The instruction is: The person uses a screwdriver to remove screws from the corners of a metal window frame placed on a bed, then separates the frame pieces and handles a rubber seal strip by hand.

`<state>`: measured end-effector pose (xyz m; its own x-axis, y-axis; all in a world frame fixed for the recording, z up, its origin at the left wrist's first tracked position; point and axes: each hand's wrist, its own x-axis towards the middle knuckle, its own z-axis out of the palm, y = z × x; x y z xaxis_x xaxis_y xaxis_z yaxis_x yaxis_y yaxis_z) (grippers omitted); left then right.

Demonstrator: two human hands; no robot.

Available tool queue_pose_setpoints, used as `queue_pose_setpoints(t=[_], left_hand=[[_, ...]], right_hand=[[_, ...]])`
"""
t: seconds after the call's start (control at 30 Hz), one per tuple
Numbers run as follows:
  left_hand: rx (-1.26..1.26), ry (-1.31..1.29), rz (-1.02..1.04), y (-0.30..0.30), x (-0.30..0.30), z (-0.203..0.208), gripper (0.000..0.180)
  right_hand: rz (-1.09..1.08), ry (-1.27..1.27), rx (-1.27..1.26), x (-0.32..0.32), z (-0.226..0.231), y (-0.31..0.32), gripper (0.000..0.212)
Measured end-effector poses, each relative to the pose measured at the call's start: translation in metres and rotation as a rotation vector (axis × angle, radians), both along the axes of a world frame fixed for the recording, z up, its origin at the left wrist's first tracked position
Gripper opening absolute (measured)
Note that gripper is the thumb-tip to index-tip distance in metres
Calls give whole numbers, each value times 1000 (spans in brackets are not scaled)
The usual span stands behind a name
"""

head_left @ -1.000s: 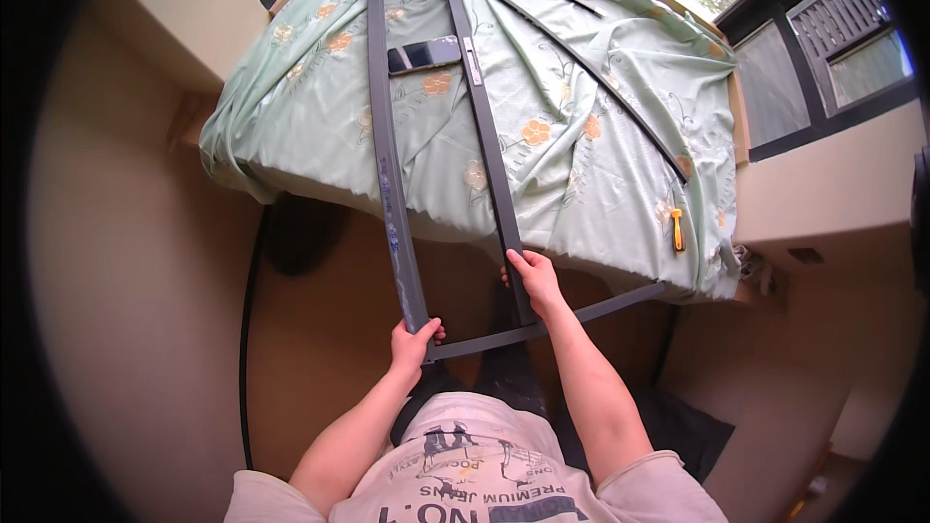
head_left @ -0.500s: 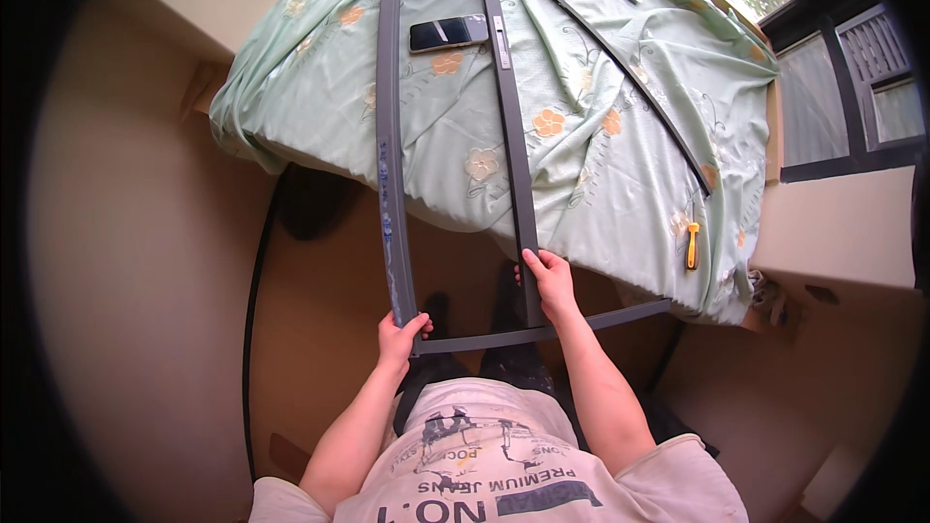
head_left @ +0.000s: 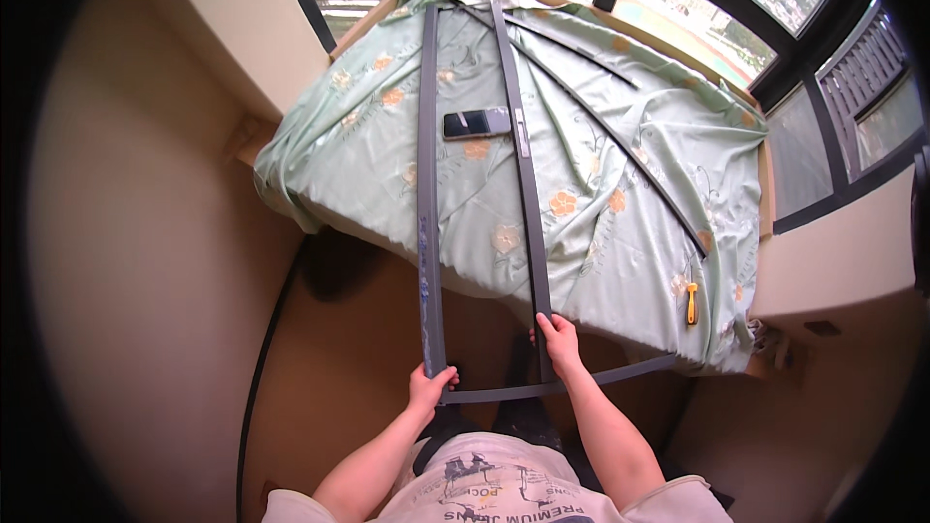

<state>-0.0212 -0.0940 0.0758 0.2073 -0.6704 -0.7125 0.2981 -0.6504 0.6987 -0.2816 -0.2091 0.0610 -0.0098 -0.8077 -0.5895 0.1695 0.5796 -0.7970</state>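
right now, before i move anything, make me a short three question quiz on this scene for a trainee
1. True or false: the phone lies between the left grey bar and the right grey bar.
2. What does the right hand hold? a) the phone; b) the right grey bar; c) the left grey bar
3. Fill in: the screwdriver on the floral cloth has a ____ handle.

Key: 1 true; 2 b; 3 yellow

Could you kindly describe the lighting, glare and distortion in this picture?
Head view: window panes glare nearly white in parts, while the brown floor lies in shade; head view: a pale reflection marks the phone screen; head view: the crosswise grey bar looks bowed, probably from the fisheye, and the corners fall to black.
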Motion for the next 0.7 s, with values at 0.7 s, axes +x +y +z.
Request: queue_pose_setpoints(t=[0.7], left_hand=[[-41, -189, -632, -30, 57, -9, 52]], right_hand=[[-33, 956, -404, 7, 52, 112, 28]])
